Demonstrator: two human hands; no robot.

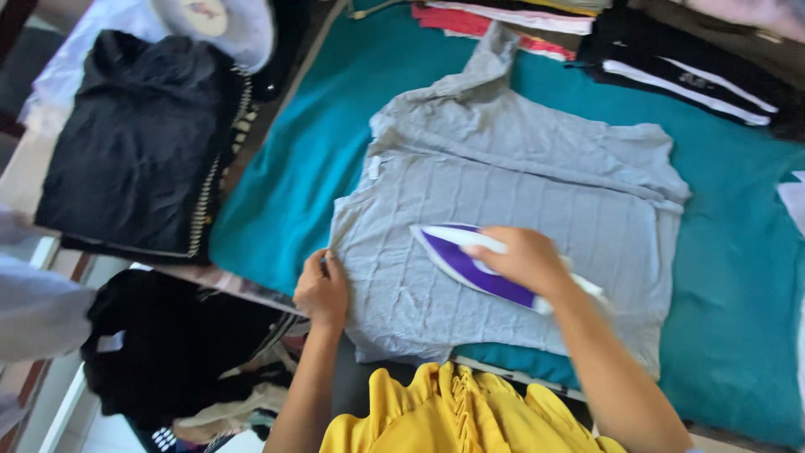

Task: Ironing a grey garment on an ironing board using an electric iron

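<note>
I am looking down on a teal-covered ironing bench that is filling most of the view, and a grey ribbed T-shirt is lying flat across its middle, hem toward the near edge, one sleeve reaching toward the far edge. Along the far edge, folded garments in black, white and red are sitting in a row; I am reading those as finished pieces, though I cannot be sure. Off the left edge a pile of black clothes is resting on a side surface, and more dark laundry is heaped lower down. A yellow garment is bunching up at the near edge, just below the shirt.

The purple and white iron is pressing on the lower middle of the shirt, nose pointing left. My right hand is wrapping closed around its handle. My left hand is resting fingers-down on the shirt's left hem corner, pinning the cloth flat, holding nothing else.

Judging by the creases, the upper chest and sleeve are looking rumpled, so I am counting this shirt as only partly pressed
</note>
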